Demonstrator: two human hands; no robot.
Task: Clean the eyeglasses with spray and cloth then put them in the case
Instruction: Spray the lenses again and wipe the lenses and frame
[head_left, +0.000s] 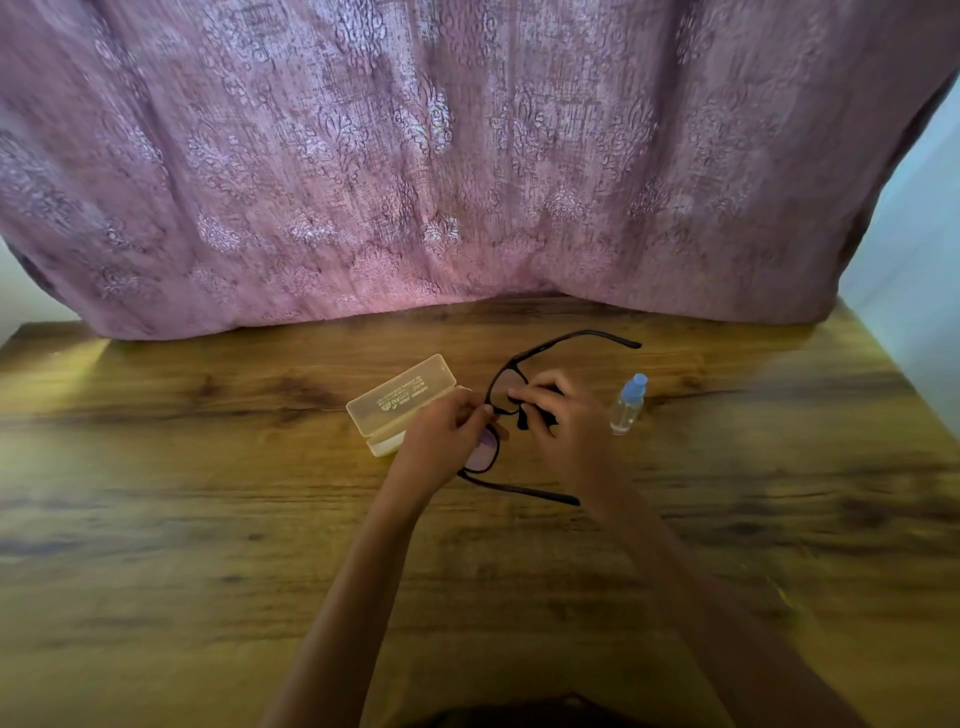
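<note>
both forearms reach in from the near edge of the wooden table (156, 519) and meet near its middle, so the work sits straight ahead under the eyes. furthest left of the things, the pale yellow case (402, 402) lies open with its lid tipped back toward the far edge, likely left that way to take the glasses without a free hand. just beside it, the left hand (441, 436) is closed on the eyeglasses (498, 415), pinching the frame by the nearer lens to steady it; the arms stay unfolded, one pointing to the far edge, one running toward the right, which keeps both lenses reachable. the right hand (561, 415) pinches a small dark cloth (530, 415) against the farther lens, apparently rubbing it. to its right, apart from the hand, the spray bottle (628, 405) with its blue cap stands upright, parked out of the way; wiping looks to be the step in hand, and casing is not yet done
</note>
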